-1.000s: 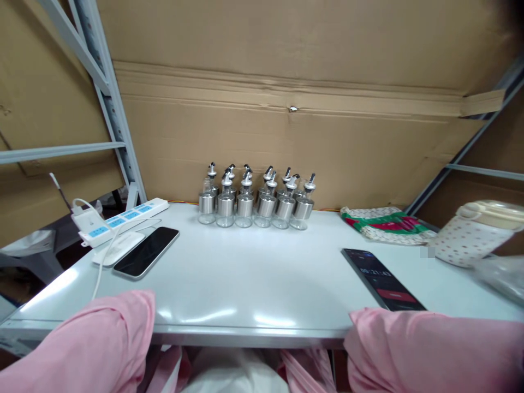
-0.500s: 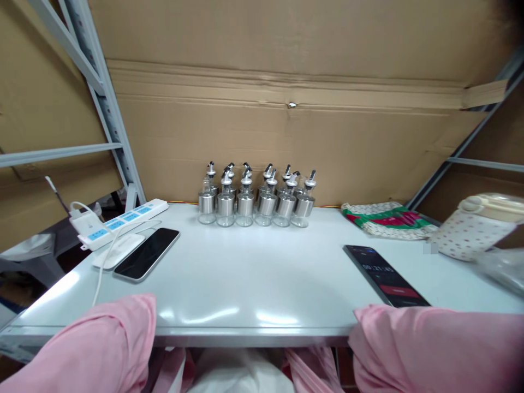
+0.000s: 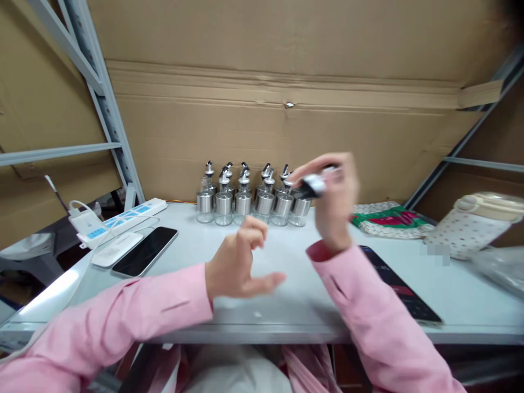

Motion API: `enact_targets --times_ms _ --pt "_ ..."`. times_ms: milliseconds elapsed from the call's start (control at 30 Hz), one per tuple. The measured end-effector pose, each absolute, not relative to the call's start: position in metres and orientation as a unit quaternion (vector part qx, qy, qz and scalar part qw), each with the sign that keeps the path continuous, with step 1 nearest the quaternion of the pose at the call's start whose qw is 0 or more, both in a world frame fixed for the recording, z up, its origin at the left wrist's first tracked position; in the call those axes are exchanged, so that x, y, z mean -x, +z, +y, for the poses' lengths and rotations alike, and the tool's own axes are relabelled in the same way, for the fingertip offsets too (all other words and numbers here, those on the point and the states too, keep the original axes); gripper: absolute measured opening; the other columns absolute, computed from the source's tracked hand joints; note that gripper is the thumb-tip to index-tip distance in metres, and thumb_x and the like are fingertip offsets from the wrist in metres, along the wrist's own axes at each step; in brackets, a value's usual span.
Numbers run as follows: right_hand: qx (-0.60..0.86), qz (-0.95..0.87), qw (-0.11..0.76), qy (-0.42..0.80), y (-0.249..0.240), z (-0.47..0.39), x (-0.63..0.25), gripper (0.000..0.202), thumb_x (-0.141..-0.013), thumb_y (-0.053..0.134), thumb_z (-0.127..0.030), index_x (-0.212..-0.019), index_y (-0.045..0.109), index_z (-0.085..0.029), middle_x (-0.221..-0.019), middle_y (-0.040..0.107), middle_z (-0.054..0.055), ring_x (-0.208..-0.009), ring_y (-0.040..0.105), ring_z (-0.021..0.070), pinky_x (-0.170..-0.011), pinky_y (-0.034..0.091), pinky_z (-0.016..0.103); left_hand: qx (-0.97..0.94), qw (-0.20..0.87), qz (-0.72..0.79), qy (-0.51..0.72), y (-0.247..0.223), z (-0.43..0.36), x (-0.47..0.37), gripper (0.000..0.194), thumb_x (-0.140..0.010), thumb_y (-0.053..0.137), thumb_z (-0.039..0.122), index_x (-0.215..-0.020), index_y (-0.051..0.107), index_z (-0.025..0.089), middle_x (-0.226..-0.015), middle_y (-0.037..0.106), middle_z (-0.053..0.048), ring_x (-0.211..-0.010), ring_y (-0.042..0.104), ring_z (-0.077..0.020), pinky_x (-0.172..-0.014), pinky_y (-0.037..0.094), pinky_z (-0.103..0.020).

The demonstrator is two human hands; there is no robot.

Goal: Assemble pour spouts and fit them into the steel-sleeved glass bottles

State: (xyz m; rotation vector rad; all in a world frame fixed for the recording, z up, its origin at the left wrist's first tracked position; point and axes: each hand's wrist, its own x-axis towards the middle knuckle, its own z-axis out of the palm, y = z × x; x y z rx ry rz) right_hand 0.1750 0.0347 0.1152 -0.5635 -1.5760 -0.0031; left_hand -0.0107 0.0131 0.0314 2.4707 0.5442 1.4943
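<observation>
Rows of glass bottles with steel sleeves [image 3: 223, 203] stand against the cardboard at the back of the table; most carry a metal pourer with a black tip. My right hand [image 3: 336, 199] is raised at the right end of the rows, its fingers closed on a blurred pourer top [image 3: 314, 186] with a dark lower part. The rightmost bottle [image 3: 301, 207] stands behind and below it, its top hidden by the hand. My left hand [image 3: 241, 259] hovers over the table's middle, thumb stretched out and fingers curled apart, holding nothing.
At the left lie a black phone [image 3: 145, 252], a white charger [image 3: 117, 250] and a power strip [image 3: 123, 221]. At the right are a timer phone [image 3: 403, 289], partly under my sleeve, a patterned cloth [image 3: 393, 219], a dotted container [image 3: 466, 226] and a plastic bag [image 3: 501, 268].
Both hands have come into view over the table. My right hand has reached the right end of the bottles and now grips a pourer top.
</observation>
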Motion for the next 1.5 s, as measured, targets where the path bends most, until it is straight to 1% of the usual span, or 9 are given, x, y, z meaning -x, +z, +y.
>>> enact_targets --times_ms 33,133,300,500,700,900,1133,1333,1500 --pt "0.268 -0.733 0.625 0.006 0.104 0.044 -0.169 0.021 -0.091 0.037 -0.039 -0.096 0.046 -0.021 -0.083 0.057 0.002 -0.075 0.057 0.0129 -0.065 0.045 0.026 -0.834 0.112 0.216 0.496 0.029 0.024 0.011 0.042 -0.076 0.060 0.046 -0.100 0.038 0.019 -0.091 0.048 -0.003 -0.070 0.048 -0.0119 -0.063 0.045 -0.029" --pt "0.324 -0.842 0.430 0.011 0.069 0.066 -0.156 0.022 -0.084 0.048 -0.035 -0.097 0.050 -0.018 -0.088 0.060 0.005 -0.077 0.057 0.0153 -0.071 0.044 0.028 -0.816 0.178 0.345 0.428 0.012 0.055 0.016 0.051 -0.072 0.061 0.048 -0.101 0.030 0.020 -0.080 0.043 0.002 -0.059 0.040 -0.0093 -0.057 0.039 -0.025" --pt "0.344 -0.895 0.285 0.014 0.044 0.069 -0.148 0.028 -0.084 0.047 -0.034 -0.106 0.052 -0.016 -0.087 0.062 0.006 -0.078 0.056 0.0160 -0.072 0.042 0.028 -0.824 0.215 0.375 0.367 -0.007 0.067 0.022 0.041 -0.075 0.056 0.046 -0.098 0.039 0.017 -0.071 0.043 0.004 -0.056 0.038 -0.0094 -0.056 0.036 -0.024" --pt "0.346 -0.903 0.252 0.019 0.038 0.066 -0.150 0.036 -0.084 0.049 -0.035 -0.116 0.052 -0.017 -0.083 0.061 0.005 -0.079 0.056 0.0169 -0.074 0.041 0.028 -0.844 0.238 0.353 0.325 -0.001 0.063 0.017 0.028 -0.078 0.053 0.042 -0.081 0.051 0.014 -0.071 0.053 0.000 -0.058 0.044 -0.0108 -0.057 0.037 -0.024" --pt "0.336 -0.909 0.246 0.016 0.030 0.067 -0.151 0.046 -0.083 0.051 -0.036 -0.125 0.047 -0.016 -0.085 0.063 0.006 -0.082 0.056 0.0181 -0.075 0.042 0.029 -0.855 0.221 0.348 0.314 -0.005 0.068 0.017 0.016 -0.078 0.051 0.030 -0.073 0.050 0.015 -0.070 0.057 -0.001 -0.064 0.051 -0.0138 -0.065 0.041 -0.026" --pt "0.306 -0.920 0.239 -0.052 0.031 0.069 -0.152 0.035 -0.081 0.052 -0.045 -0.099 0.058 -0.015 -0.080 0.061 0.006 -0.078 0.054 0.0183 -0.070 0.039 0.028 -0.886 0.179 0.325 0.279 -0.011 0.074 0.018 0.020 -0.080 0.048 0.030 -0.065 0.046 0.017 -0.066 0.053 0.001 -0.063 0.048 -0.0133 -0.067 0.039 -0.026" --pt "0.305 -0.924 0.190 -0.133 0.032 0.071 -0.155 0.037 -0.085 0.043 -0.049 -0.078 0.058 -0.016 -0.068 0.060 0.006 -0.066 0.052 0.0170 -0.063 0.032 0.028 -0.919 0.143 0.295 0.219 -0.010 0.075 0.015 0.024 -0.085 0.045 0.034 -0.069 0.055 0.018 -0.069 0.058 0.001 -0.062 0.047 -0.0127 -0.075 0.034 -0.029" --pt "0.368 -0.897 0.239 -0.051 0.036 0.066 -0.150 0.050 -0.094 0.026 -0.033 -0.059 0.058 -0.016 -0.060 0.061 0.006 -0.058 0.053 0.0132 -0.061 0.031 0.025 -0.922 0.108 0.313 0.202 -0.009 0.074 0.015 0.030 -0.087 0.042 0.041 -0.071 0.050 0.017 -0.066 0.054 0.000 -0.060 0.045 -0.0140 -0.075 0.034 -0.032" --pt "0.473 -0.852 0.224 0.011 0.039 0.073 -0.155 0.047 -0.092 0.034 -0.035 -0.057 0.058 -0.016 -0.060 0.064 0.005 -0.055 0.054 0.0119 -0.058 0.032 0.023 -0.919 0.095 0.332 0.190 -0.007 0.069 0.015 0.024 -0.087 0.043 0.040 -0.081 0.048 0.017 -0.072 0.056 -0.001 -0.065 0.048 -0.0162 -0.079 0.035 -0.034"
